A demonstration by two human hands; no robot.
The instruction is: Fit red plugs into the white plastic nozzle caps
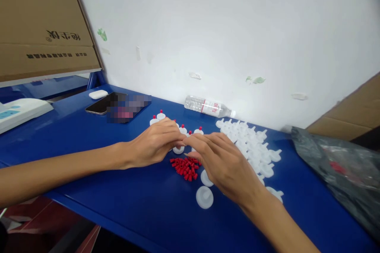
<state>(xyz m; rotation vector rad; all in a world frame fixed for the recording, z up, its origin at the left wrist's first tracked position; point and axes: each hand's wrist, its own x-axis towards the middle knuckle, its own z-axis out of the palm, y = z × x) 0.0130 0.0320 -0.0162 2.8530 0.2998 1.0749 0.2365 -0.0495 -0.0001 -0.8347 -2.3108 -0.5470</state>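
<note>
My left hand (pixel 158 142) and my right hand (pixel 222 160) meet at the fingertips above the table. Both are closed in a pinch, and the fingers hide whatever is between them. Behind and below them stand several white plastic caps with red tips (pixel 183 129), partly covered by the hands. A heap of small red sleeves (pixel 186 168) lies just in front of my fingers. Two white round caps without red tips (pixel 204 197) rest near my right palm. To the right, partly behind my right hand, spreads a pile of white spouted caps (pixel 255 146).
A clear plastic bottle (pixel 209 106) lies along the wall. Left of it are a phone (pixel 102 103), a blurred packet (pixel 129 108) and a white case (pixel 98 94). A dark plastic bag (pixel 335 166) covers the right side of the blue table (pixel 124 197). A cardboard box (pixel 44 16) stands at left.
</note>
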